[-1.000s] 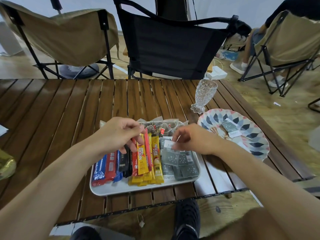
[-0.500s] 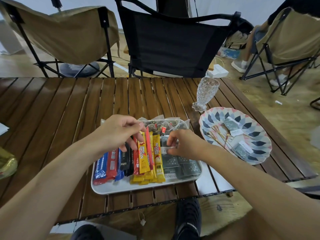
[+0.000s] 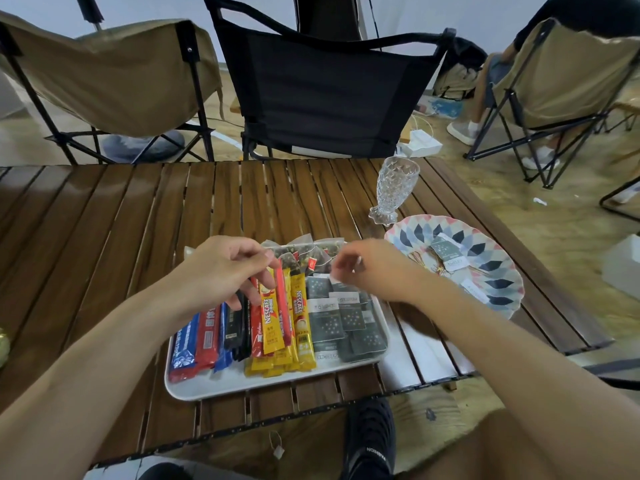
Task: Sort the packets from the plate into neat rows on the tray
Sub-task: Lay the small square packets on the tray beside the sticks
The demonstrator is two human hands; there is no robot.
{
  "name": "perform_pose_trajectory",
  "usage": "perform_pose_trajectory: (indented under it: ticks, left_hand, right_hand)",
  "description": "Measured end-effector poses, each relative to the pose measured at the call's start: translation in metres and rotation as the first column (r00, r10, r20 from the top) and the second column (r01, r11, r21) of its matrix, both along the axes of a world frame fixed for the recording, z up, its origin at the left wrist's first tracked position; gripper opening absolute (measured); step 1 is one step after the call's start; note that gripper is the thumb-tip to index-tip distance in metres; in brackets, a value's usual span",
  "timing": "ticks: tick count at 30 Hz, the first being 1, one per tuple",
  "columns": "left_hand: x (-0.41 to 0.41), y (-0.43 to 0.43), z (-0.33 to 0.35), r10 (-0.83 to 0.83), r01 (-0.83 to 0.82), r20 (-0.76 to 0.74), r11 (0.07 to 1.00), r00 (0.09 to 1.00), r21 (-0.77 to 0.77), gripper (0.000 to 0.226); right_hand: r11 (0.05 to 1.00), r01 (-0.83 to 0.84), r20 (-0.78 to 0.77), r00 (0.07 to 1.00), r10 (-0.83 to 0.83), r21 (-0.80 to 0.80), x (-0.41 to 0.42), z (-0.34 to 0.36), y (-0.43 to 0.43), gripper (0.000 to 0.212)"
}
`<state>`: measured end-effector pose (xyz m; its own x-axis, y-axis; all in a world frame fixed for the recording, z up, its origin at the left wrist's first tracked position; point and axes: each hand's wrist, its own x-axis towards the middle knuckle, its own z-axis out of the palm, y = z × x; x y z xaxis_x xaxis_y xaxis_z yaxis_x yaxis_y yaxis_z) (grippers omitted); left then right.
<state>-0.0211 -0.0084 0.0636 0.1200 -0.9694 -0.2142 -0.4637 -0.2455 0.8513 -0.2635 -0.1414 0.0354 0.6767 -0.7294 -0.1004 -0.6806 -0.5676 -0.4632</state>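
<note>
The white tray (image 3: 221,384) lies at the table's near edge. It holds rows of blue, red and black stick packets, yellow Nescafe sticks (image 3: 300,323), grey-green square packets (image 3: 343,317) and clear tea bags (image 3: 304,252) at the back. My left hand (image 3: 221,271) rests on the sticks' far ends, thumb and forefinger pinching the tip of a red stick (image 3: 280,292). My right hand (image 3: 370,271), blurred, hovers loosely curled over the square packets with nothing seen in it. To the right, the patterned plate (image 3: 502,282) holds a few grey packets (image 3: 445,249) and gold ties.
A cut-glass goblet (image 3: 394,188) stands just behind the plate. Folding chairs line the table's far side, and a person sits in the one at the back right. My shoe (image 3: 370,441) shows below the table edge. A yellowish object (image 3: 2,344) sits at the far left.
My right hand set a grey square packet down on the tray's right row, then lifted off it and shifted slightly right. My left hand stayed on the sticks.
</note>
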Motion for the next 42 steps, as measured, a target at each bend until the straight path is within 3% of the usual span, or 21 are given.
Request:
perform_pose_trajectory:
  ticks: [4, 7, 9, 13, 17, 22, 28, 33, 37, 40, 42]
  left_hand:
    - [-0.003, -0.002, -0.001, 0.002, -0.002, 0.007, 1.000, 1.000, 0.006, 0.020]
    - [-0.003, -0.002, -0.003, 0.004, -0.004, 0.008, 1.000, 1.000, 0.016, 0.021]
    - [-0.003, -0.002, -0.004, 0.011, -0.011, 0.003, 1.000, 1.000, 0.024, 0.021]
    - [-0.003, -0.003, -0.005, 0.015, -0.016, 0.007, 1.000, 1.000, 0.027, 0.020]
    - [-0.006, -0.006, -0.003, 0.017, -0.017, 0.018, 1.000, 1.000, 0.024, 0.020]
    - [-0.008, -0.007, -0.002, 0.019, -0.019, 0.012, 1.000, 1.000, 0.016, 0.022]
    - [-0.007, -0.004, 0.000, 0.013, -0.013, 0.011, 1.000, 1.000, 0.004, 0.021]
    - [-0.001, 0.000, 0.001, 0.007, -0.007, 0.011, 1.000, 1.000, -0.007, 0.020]
    - [0.004, 0.003, 0.001, 0.014, -0.014, 0.007, 1.000, 1.000, -0.006, 0.019]
    - [0.007, 0.004, 0.001, 0.012, -0.012, 0.025, 1.000, 1.000, -0.008, 0.019]
    - [0.008, 0.005, 0.002, 0.012, -0.012, 0.027, 1.000, 1.000, -0.011, 0.019]
  right_hand:
    - [0.952, 0.287, 0.076, 0.957, -0.280, -0.104, -0.055, 0.004, -0.039, 0.012]
    - [0.814, 0.552, 0.076, 0.833, -0.548, -0.182, -0.098, -0.014, -0.063, 0.016]
    - [0.724, 0.655, 0.040, 0.747, -0.664, -0.216, -0.119, -0.026, -0.071, 0.032]
    - [0.686, 0.698, -0.034, 0.696, -0.717, -0.204, -0.132, -0.041, -0.077, 0.049]
    - [0.650, 0.735, 0.044, 0.668, -0.743, -0.193, -0.128, -0.039, -0.078, 0.053]
    - [0.624, 0.748, 0.099, 0.655, -0.749, -0.224, -0.127, -0.025, -0.071, 0.006]
    - [0.693, 0.715, 0.274, 0.688, -0.672, -0.094, -0.107, 0.016, -0.054, 0.031]
    - [0.900, 0.424, 0.195, 0.878, -0.437, 0.105, -0.071, 0.020, -0.032, 0.005]
    - [0.922, 0.261, 0.115, 0.946, -0.304, 0.286, -0.054, 0.014, -0.020, 0.038]
    - [0.955, 0.175, 0.059, 0.979, -0.194, 0.240, -0.046, 0.012, -0.015, 0.025]
    - [0.935, 0.154, 0.062, 0.981, -0.183, 0.320, -0.043, 0.012, -0.011, 0.020]
